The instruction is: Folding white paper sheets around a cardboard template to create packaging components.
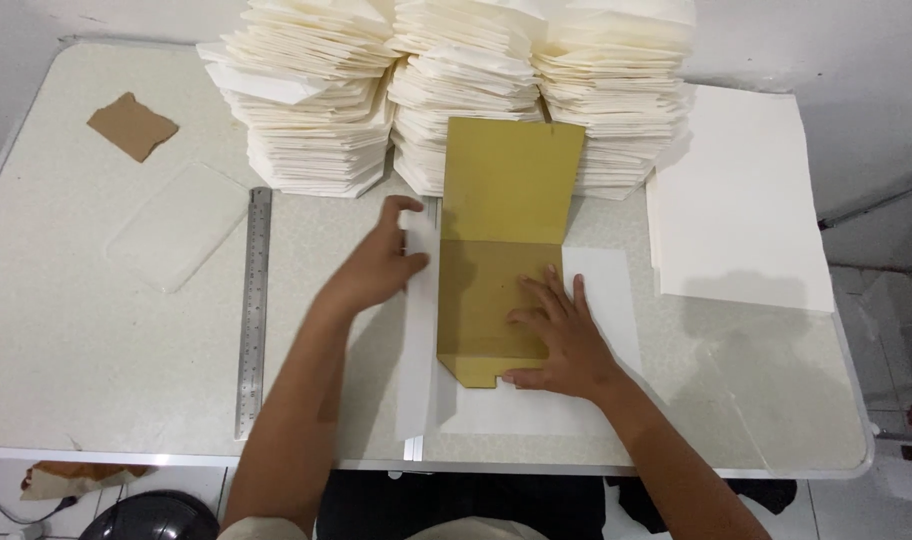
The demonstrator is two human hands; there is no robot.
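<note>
**Hands fold white sheet around brown card template**

No containers in view; the only stored goods are 3 leaning stacks of folded white paper (446, 80) at the far table edge, piled high and touching each other.

Left to right: a torn brown cardboard scrap (132, 125) lies at the far-left corner. A clear plastic sheet (179, 225) lies flat just nearer. A steel ruler (254, 310) runs lengthways from far to near, its near end close to the front edge of the table (66, 350). Open room: bare tabletop between ruler and left edge, and a bare strip front-right.

The left hand (376, 265) lifts the left flap of the white sheet (601, 300), fingers curled and pinching the paper's raised edge, thumb on the near side. The flap stands up along the left side of the brown card template (501, 210).

The template lies at table centre on the white sheet, long axis running far to near, its far half tilted up against the middle stack, its notched end pointing to the front edge. The right hand (561, 340) presses flat on the template's near half, fingers spread, thumb at the near edge.

Right: a pile of flat white sheets (741, 200) sits near the right edge, apart from the worked sheet, slightly overhanging the table's corner area.
</note>
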